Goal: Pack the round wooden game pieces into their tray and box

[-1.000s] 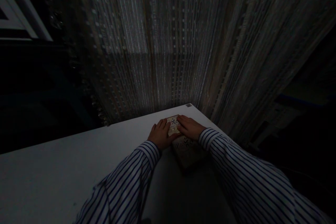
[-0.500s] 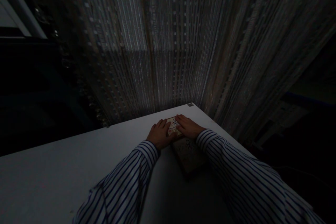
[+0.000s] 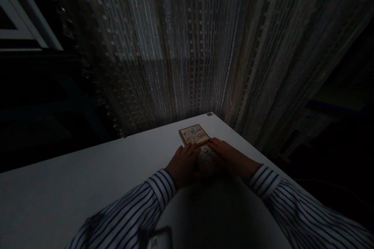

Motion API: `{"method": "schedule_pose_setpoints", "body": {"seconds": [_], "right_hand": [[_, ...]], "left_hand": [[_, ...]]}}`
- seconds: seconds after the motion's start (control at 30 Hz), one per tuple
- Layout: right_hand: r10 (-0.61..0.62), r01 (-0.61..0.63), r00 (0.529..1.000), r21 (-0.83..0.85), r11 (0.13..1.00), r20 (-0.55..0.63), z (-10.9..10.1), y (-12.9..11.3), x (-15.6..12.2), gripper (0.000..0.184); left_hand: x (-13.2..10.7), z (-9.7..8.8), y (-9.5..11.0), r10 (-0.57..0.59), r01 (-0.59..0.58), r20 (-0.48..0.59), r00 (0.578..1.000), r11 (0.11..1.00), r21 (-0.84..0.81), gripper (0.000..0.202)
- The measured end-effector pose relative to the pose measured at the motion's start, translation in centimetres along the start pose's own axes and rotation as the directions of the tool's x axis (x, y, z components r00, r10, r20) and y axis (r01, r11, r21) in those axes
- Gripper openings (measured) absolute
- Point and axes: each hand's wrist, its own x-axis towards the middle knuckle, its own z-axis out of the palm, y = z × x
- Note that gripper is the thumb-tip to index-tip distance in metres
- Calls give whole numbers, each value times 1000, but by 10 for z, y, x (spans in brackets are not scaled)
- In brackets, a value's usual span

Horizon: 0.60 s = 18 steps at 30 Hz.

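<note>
A flat box (image 3: 194, 134) with dark brush-style lettering on a pale lid and brown edges lies on the white table near its far corner. Right in front of it, closer to me, is a second box (image 3: 207, 153) with similar lettering, largely covered by my hands and deep shadow. My left hand (image 3: 183, 162) holds this nearer box along its left side, fingertips close to the front edge of the far box. On the opposite side my right hand (image 3: 229, 155) grips it, fingers pointing forward. Both thumbs are hard to make out in the dark.
A bead or string curtain (image 3: 187, 54) hangs just behind the white table (image 3: 87, 179). A small dark square label (image 3: 209, 114) marks the table's far corner. A dark-edged object (image 3: 160, 239) shows at the bottom edge. The room is very dim.
Both hands have come back from the far box to the nearer one, leaving the far box's lid uncovered. The view has shifted slightly.
</note>
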Motion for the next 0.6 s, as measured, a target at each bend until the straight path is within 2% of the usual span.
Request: {"method": "schedule_pose_setpoints", "body": {"seconds": [0.17, 0.6], "right_hand": [[-40, 43, 998, -57, 997, 47, 10, -5, -26, 54], [-37, 41, 997, -61, 997, 66, 16, -1, -26, 57]], "left_hand": [[-12, 3, 15, 65, -65, 4, 998, 998, 15, 79], [-13, 13, 12, 40, -41, 22, 999, 999, 17, 73]]}}
